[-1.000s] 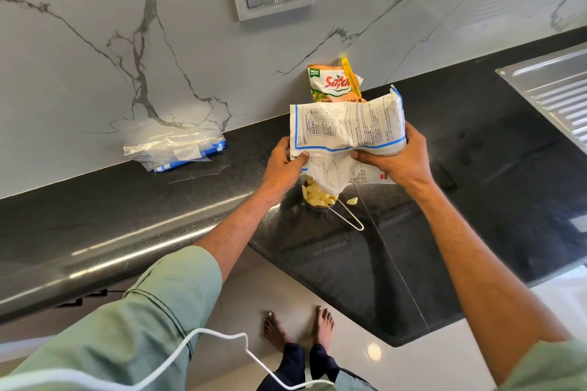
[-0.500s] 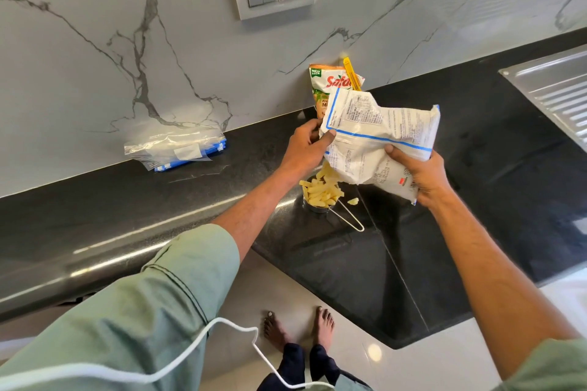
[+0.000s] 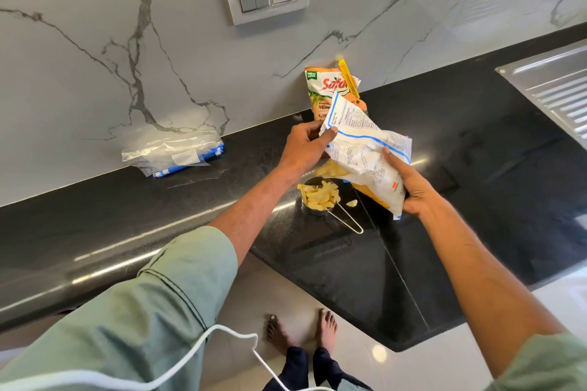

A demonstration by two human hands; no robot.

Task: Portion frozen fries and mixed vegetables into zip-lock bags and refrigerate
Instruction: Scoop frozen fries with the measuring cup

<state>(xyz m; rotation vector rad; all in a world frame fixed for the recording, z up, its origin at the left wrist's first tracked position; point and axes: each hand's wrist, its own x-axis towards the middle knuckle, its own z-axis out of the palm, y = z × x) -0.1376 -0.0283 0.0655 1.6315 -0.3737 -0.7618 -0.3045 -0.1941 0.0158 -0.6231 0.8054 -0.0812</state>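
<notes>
Two bare hands hold a crinkled white plastic fries bag [image 3: 355, 136], printed in small text and boxed in blue, tilted mouth-down above a small round steel measuring cup [image 3: 314, 211] with a looped wire handle. The cup stands on the glossy black stone table [image 3: 190, 216]. The left hand [image 3: 305, 149] is up behind the cup and pinches the bag's upper corner between thumb and curled fingers. The right hand [image 3: 413, 190], to the cup's right, grips the lower end with fingers wrapped underneath and thumb on top. Just in front of the cup the table's front edge turns an inner corner, and the wire handle points toward that edge. Left of the cup lies a long bare stretch of table, ending at a flat stack of clear zip-lock bags [image 3: 174, 154] with blue strips against the marble wall. Right of the cup is more bare table, reaching to a ribbed steel drainboard [image 3: 556, 89]. Pale yellow fries [image 3: 317, 195] heap above the cup's rim, more show at the bag's mouth just over it, and one loose piece [image 3: 351, 202] lies on the table just right of the cup. Behind the cup, against the wall, an orange mixed-vegetable pack [image 3: 324, 92] stands upright, closed with a yellow clip [image 3: 347, 76].
</notes>
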